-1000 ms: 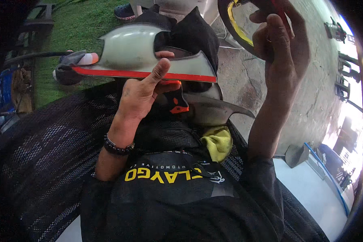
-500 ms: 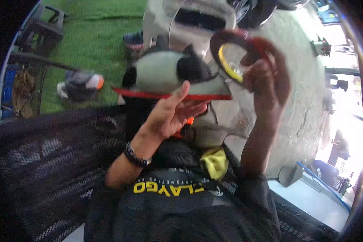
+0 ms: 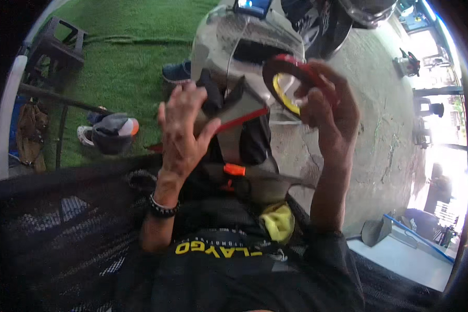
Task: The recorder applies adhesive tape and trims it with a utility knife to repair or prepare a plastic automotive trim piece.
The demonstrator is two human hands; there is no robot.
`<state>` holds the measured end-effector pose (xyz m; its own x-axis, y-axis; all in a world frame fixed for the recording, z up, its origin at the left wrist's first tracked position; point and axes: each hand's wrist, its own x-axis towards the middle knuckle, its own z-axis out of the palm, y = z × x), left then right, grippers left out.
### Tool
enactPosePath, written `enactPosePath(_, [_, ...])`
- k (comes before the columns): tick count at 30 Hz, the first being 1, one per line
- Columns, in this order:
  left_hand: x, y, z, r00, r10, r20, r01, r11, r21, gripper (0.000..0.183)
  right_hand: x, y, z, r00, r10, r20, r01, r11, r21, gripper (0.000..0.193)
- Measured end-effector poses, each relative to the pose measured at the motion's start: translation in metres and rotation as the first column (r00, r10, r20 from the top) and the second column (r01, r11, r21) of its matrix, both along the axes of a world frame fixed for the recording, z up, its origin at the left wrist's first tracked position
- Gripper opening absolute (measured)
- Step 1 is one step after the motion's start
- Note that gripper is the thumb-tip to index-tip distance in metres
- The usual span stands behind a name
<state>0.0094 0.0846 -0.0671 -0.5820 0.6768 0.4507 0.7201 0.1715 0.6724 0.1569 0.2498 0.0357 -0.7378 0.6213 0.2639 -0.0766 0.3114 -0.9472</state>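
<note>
My right hand [image 3: 330,106] is raised at the right, its fingers closed on a roll of tape [image 3: 283,65] with a dark red ring and a yellow inner edge. My left hand [image 3: 179,125] lies over a grey and black panel [image 3: 248,98] above my lap, fingers extended upward and thumb apart. A red strip [image 3: 239,120] runs along the panel's near edge, and the thumb rests by it. The panel's left part is hidden behind this hand, and its exact kind cannot be told. A yellow cloth [image 3: 278,222] and an orange piece [image 3: 234,169] lie at my lap.
Ahead stands a light plastic seat [image 3: 208,47] with a lit phone [image 3: 253,6] on it. A dark shoe [image 3: 177,72] is on green turf [image 3: 130,62]. A black stool [image 3: 57,44] and a grey cap-like item [image 3: 113,134] are leftward; a white board [image 3: 400,260] is lower right.
My left hand has turned from palm-up under the panel's edge to back-up over it, moving left. The panel now slants up to the right. The tape roll shifted slightly left and down.
</note>
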Motion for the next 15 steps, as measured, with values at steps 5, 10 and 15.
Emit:
enactPosePath(5, [0.013,0.003,-0.013,0.987,-0.122,-0.109,0.075,0.931,-0.358,0.060,-0.011,0.010,-0.016,0.999,-0.037,0.007,0.037,0.999,-0.027,0.034])
enactPosePath(10, [0.012,0.014,-0.019,0.960,-0.274,-0.059,0.222,0.873,-0.435,0.059,-0.015,0.021,-0.035,1.000,0.011,-0.017,-0.012,0.999,-0.039,0.036])
enactPosePath(15, [0.022,0.019,-0.023,0.978,-0.200,-0.056,0.158,0.893,-0.421,0.055,-0.017,0.027,-0.037,0.999,0.036,-0.030,-0.034,0.996,0.081,0.042])
